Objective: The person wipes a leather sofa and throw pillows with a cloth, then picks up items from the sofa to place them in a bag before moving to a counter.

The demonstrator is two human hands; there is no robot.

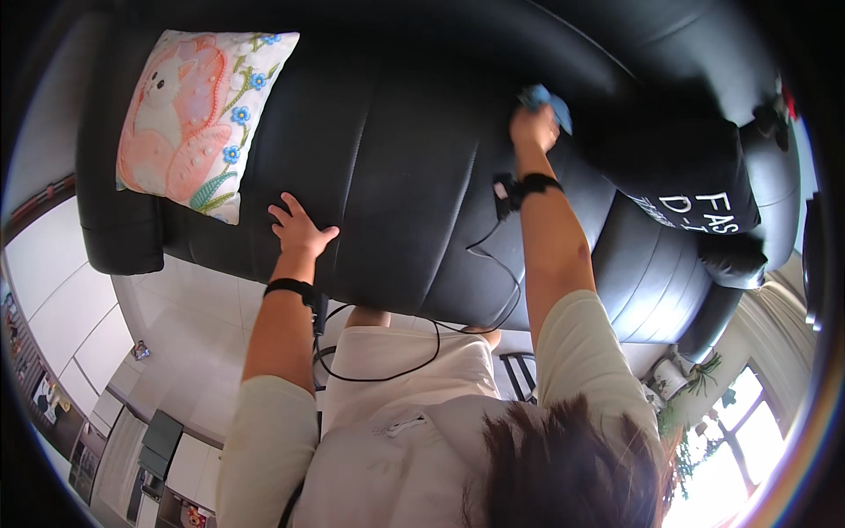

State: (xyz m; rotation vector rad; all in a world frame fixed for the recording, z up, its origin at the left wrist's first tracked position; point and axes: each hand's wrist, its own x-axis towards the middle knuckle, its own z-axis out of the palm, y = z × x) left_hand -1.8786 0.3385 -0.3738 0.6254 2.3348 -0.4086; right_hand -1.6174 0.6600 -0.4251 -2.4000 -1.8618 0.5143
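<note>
A black leather sofa [387, 176] stretches across in front of me. My right hand [534, 129] reaches to the far part of its seat, closed around a blue cloth [556, 109] that is slightly blurred and bunched at the fingers. My left hand [301, 231] rests on the near part of the seat with fingers spread, holding nothing. To the left of it and farther back lies a white cushion [189, 123] with a pink and white animal and blue flowers. At the right of the sofa is a black cushion [695, 180] with white lettering.
A black cable [378, 380] loops from my wrist straps across my lap and the seat edge. White cabinets [66, 304] stand at the left, beyond pale floor tiles [207, 304]. A plant [701, 374] and a bright window [757, 440] are at the lower right.
</note>
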